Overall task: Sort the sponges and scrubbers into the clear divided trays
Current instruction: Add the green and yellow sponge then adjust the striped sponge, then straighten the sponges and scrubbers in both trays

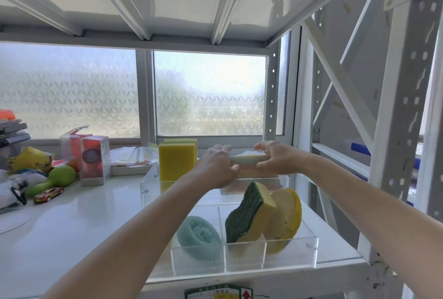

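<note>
Two clear trays [271, 254], two upright yellow sponges [177, 162], one green-backed sponge [247, 214], one teal scrubber [199, 236], one toy car [49, 194]

Before you, a white shelf board [79, 222] on a white perforated metal rack [398, 130]; on it at your right, a near clear divided tray [271, 254], and just behind it a far clear tray [149, 182]; behind the far tray's left end, a flat stack of papers [130, 160]; to the left of that, two red-and-clear boxes [94, 159]; at the far left, a green bulb-shaped thing [54, 178], a small toy car [49, 195], a yellow packet [28, 159] and a heap you cannot make out clearly.
</note>
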`<control>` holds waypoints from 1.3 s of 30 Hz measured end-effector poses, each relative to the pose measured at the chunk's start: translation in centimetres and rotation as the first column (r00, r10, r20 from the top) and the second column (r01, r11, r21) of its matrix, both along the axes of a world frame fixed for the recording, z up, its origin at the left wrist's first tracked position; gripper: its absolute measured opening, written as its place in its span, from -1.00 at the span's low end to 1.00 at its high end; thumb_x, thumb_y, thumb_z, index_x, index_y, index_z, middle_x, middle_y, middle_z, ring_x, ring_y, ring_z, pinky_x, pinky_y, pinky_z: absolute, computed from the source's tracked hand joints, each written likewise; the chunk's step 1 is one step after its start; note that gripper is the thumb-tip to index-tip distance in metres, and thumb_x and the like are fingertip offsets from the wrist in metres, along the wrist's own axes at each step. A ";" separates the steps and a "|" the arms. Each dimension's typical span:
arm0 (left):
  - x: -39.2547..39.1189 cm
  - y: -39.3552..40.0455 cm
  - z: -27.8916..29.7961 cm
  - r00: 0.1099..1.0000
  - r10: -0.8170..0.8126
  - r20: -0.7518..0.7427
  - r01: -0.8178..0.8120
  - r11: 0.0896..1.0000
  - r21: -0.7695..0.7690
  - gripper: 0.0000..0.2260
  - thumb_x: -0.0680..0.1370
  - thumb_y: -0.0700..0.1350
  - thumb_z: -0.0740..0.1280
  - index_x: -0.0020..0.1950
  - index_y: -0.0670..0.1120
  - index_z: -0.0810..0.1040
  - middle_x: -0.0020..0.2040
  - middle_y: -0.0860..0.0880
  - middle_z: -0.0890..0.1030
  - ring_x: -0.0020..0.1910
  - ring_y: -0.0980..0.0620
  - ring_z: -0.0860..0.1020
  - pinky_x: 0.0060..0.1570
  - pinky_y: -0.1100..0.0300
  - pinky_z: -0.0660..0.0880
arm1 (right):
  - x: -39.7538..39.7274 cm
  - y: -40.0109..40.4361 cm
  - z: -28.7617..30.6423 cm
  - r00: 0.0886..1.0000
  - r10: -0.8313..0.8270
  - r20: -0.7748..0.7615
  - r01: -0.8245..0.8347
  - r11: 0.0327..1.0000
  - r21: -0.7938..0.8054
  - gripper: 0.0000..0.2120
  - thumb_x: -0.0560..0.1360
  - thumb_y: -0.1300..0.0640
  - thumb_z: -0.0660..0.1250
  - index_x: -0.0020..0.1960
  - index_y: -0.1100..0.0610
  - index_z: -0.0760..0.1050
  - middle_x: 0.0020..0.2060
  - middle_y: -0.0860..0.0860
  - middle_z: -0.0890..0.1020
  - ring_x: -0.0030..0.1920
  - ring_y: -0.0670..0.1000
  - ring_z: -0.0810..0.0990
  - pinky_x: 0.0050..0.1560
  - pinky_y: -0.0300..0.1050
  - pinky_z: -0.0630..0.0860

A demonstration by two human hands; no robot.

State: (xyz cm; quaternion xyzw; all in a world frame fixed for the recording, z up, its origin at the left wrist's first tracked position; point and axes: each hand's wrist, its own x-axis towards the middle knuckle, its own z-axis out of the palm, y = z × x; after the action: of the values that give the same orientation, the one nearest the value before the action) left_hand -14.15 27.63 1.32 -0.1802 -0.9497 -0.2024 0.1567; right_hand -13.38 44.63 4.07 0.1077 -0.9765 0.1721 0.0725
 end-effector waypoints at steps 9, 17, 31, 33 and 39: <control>1.3 -5.4 5.4 0.981 -0.043 -0.188 0.040 0.999 -0.021 -0.33 0.42 0.07 0.40 0.47 -0.01 0.24 0.47 -0.08 0.30 0.47 -0.06 0.19 0.40 0.06 0.19 | 0.2 -3.9 3.0 0.981 0.169 -0.096 -0.172 0.985 -0.017 -0.26 0.37 -0.09 0.45 0.45 0.01 0.22 0.40 0.03 0.37 0.38 0.06 0.35 0.37 -0.02 0.30; 1.2 -12.3 6.2 0.998 0.000 0.061 0.000 1.000 -0.003 -0.24 0.37 0.09 0.47 0.48 0.04 0.19 0.48 -0.06 0.30 0.42 -0.07 0.31 0.33 0.16 0.25 | -0.3 -9.1 3.1 0.977 0.210 -0.024 -0.208 0.976 0.061 -0.15 0.31 -0.19 0.46 0.48 0.02 0.18 0.41 0.03 0.36 0.37 0.07 0.37 0.37 -0.01 0.29; -0.4 -13.1 3.4 0.995 0.037 0.090 -0.028 0.994 -0.108 -0.17 0.44 0.09 0.39 0.54 -0.08 -0.02 0.45 -0.06 0.18 0.42 -0.05 0.23 0.41 0.06 0.23 | -1.8 -13.3 1.0 0.970 0.240 -0.031 -0.240 0.971 0.000 -0.29 0.33 0.04 0.52 0.35 0.12 0.26 0.17 0.06 0.53 0.15 0.05 0.50 0.16 -0.07 0.45; -0.4 -13.2 3.3 0.997 0.034 0.075 -0.028 0.996 -0.082 -0.20 0.44 0.07 0.40 0.53 -0.09 0.04 0.35 -0.06 0.23 0.33 -0.05 0.30 0.35 0.08 0.30 | -1.9 -13.3 1.0 0.969 0.245 -0.034 -0.246 0.969 -0.034 -0.29 0.33 0.08 0.52 0.36 0.12 0.24 0.18 0.06 0.52 0.19 0.06 0.50 0.20 -0.06 0.45; -0.2 -13.5 3.0 0.998 -0.046 0.037 0.039 0.983 0.180 -0.35 0.45 -0.06 0.43 0.45 -0.14 0.22 0.28 -0.09 0.30 0.17 -0.02 0.40 0.18 0.17 0.40 | -2.0 -12.9 0.6 0.953 0.302 0.038 -0.301 0.953 -0.028 -0.40 0.37 0.18 0.48 0.35 0.08 0.34 0.20 0.00 0.53 0.20 0.03 0.50 0.18 -0.15 0.39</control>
State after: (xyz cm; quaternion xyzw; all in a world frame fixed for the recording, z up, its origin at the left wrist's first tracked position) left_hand -14.36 14.12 4.36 -0.1813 -0.9266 -0.2942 0.1482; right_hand -15.37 31.73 4.68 0.2509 -0.9480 0.1941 0.0260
